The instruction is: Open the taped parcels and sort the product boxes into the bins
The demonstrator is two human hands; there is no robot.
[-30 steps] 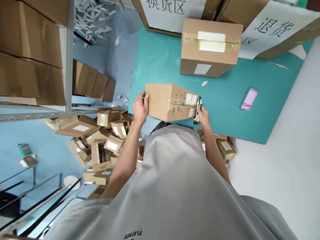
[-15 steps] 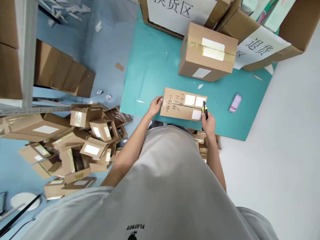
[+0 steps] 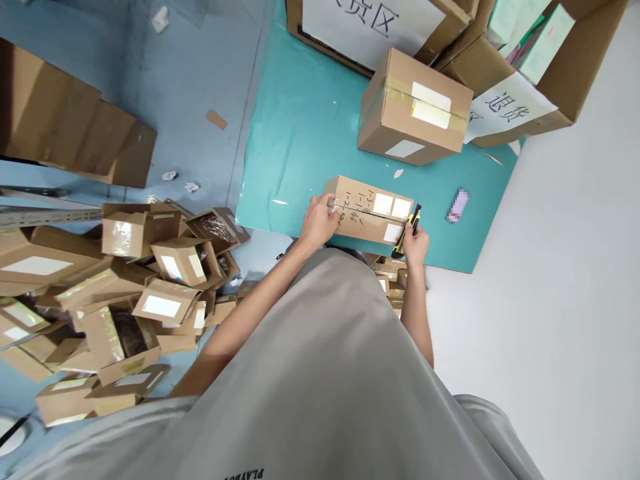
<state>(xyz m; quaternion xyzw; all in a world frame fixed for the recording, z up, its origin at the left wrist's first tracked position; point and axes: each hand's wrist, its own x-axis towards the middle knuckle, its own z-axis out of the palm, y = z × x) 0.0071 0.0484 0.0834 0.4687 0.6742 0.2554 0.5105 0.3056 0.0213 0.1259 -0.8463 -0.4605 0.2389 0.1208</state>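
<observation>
A small cardboard box (image 3: 373, 227) with handwriting, white labels and a taped seam lies near the front edge of the teal-covered table (image 3: 295, 140). My left hand (image 3: 321, 217) grips its left end, fingers curled over the edge. At the opposite end, my right hand (image 3: 416, 244) is closed around a yellow-and-black utility knife (image 3: 407, 233), held slanted beside the white labels. Whether the knife touches the cardboard I cannot tell.
A larger taped box (image 3: 417, 110) stands behind, before two big cartons with signs, one an open carton (image 3: 575, 80). A pixelated pink item (image 3: 457, 205) lies to the right. Discarded boxes (image 3: 125, 313) are heaped on the floor at left.
The small box has been tipped so its labelled, taped face shows on top. My left hand has moved further over its left end. The knife stays in my right hand, its angle changed.
</observation>
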